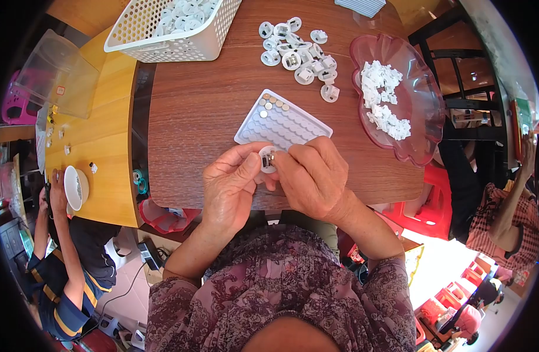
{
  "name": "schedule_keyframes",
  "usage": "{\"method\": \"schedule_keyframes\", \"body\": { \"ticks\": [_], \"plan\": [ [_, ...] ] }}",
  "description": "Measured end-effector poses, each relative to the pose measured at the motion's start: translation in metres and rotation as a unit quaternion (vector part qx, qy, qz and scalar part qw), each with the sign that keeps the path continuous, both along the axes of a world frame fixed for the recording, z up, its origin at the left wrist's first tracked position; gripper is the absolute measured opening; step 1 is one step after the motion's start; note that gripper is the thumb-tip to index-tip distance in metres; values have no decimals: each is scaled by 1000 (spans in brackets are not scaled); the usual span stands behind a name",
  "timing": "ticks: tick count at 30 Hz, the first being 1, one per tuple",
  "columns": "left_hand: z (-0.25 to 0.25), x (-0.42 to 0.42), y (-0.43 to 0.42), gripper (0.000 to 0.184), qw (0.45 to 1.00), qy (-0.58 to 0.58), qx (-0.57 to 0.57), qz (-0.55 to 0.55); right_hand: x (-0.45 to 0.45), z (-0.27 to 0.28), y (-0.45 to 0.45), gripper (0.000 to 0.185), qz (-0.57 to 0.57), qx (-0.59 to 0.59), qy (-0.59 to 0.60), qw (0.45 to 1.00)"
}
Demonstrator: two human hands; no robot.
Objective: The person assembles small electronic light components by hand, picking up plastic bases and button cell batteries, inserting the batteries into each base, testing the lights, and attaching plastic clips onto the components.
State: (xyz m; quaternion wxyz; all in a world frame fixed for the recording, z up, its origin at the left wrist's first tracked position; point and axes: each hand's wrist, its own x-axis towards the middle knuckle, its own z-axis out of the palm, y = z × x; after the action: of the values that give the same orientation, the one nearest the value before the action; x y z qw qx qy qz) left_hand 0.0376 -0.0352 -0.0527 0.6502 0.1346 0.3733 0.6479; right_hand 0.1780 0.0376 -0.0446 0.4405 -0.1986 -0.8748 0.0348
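My left hand pinches a small round white plastic part between thumb and fingers, just above the table's near edge. A dark slot with metal contacts shows in its face. My right hand is closed at the part's right side, its fingertips touching it; whatever they pinch is hidden. Just beyond both hands lies a white tray with rows of round hollows. Several coin cells sit at its far left end. Farther back, similar round white parts lie in a loose pile.
A white perforated basket of white parts stands at the back left. On the right, a pink scalloped bowl holds small white pieces. At the left table, another person's hand is beside a white bowl. Another person sits at the right.
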Motion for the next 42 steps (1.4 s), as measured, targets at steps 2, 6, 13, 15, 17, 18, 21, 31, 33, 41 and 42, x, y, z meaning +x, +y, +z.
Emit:
{"method": "schedule_keyframes", "body": {
  "ticks": [2, 6, 13, 15, 17, 18, 21, 31, 33, 41, 42],
  "plan": [
    [-1, 2, -1, 25, 1000, -2, 1, -8, 5, 0, 0, 38, 19, -11, -6, 1000],
    [-1, 5, -2, 25, 1000, 4, -6, -14, 10, 3, -1, 37, 39, -2, -11, 999],
    [-1, 8, -5, 24, 1000, 17, 6, -24, 15, 3, 3, 35, 77, -20, -4, 997],
    [0, 9, -5, 24, 998, 50, 21, -23, 17, 4, 3, 34, 83, -25, -8, 996],
    [-3, 11, -5, 25, 999, 44, 19, -23, 18, 8, 3, 30, 81, -95, -36, 992],
    [-4, 11, -5, 26, 999, 38, 19, -23, 19, 8, 3, 30, 80, -95, -37, 992],
    [-5, 10, -4, 28, 999, 34, 23, -30, 20, 6, 3, 23, 59, -197, -19, 979],
    [-2, 11, -2, 32, 998, 45, 16, -27, 18, 6, -6, 12, -17, -533, 96, 840],
    [-2, 10, -1, 31, 996, 78, 27, -31, 20, 5, -5, 10, -6, -527, 56, 848],
    [-6, 13, 1, 27, 995, 91, 24, -23, 13, 0, -9, 11, -28, -586, 124, 801],
    [-6, 14, 1, 27, 996, 88, 15, -17, 13, -3, -10, 11, -29, -586, 124, 801]
  ]
}}
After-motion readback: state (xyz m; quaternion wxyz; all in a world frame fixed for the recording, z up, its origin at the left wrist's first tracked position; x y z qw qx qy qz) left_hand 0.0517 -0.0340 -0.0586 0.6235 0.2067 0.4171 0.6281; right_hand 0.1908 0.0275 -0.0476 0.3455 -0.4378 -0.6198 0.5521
